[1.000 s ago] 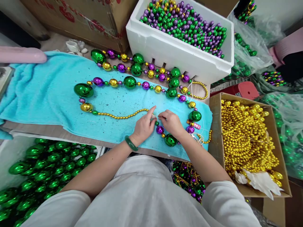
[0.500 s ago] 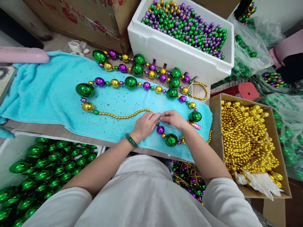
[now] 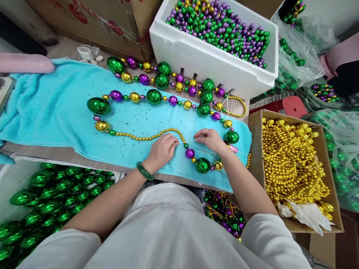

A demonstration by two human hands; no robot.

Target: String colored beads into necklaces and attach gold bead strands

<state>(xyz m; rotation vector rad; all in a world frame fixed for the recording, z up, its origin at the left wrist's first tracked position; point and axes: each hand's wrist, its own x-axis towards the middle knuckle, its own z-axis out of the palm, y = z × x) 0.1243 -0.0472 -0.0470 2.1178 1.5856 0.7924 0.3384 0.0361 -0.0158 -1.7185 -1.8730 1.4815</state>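
A thin white thread [image 3: 186,141] is stretched between my two hands, above the joint of a bead necklace. My left hand [image 3: 163,150], with a green bangle [image 3: 145,171] on its wrist, pinches one end. My right hand [image 3: 208,140] pinches the other end. Beneath the thread, a string of small gold beads [image 3: 137,138] meets a small green bead [image 3: 186,145] and a purple bead [image 3: 190,153]. The necklace loops over the blue towel [image 3: 134,116], with large green beads [image 3: 154,96] among purple and gold ones. A thin metal tool lies partly under my right hand.
Behind the towel stands a white foam box [image 3: 207,52] of small beads, with more strung beads before it. A cardboard box [image 3: 255,149] of gold beads is at the right, beside a red stool [image 3: 293,107]. Large green beads [image 3: 42,178] fill a container front left.
My hands have moved apart, the left one leftward and the right one slightly to the right. The thread now shows taut between them, and the bead joint is uncovered.
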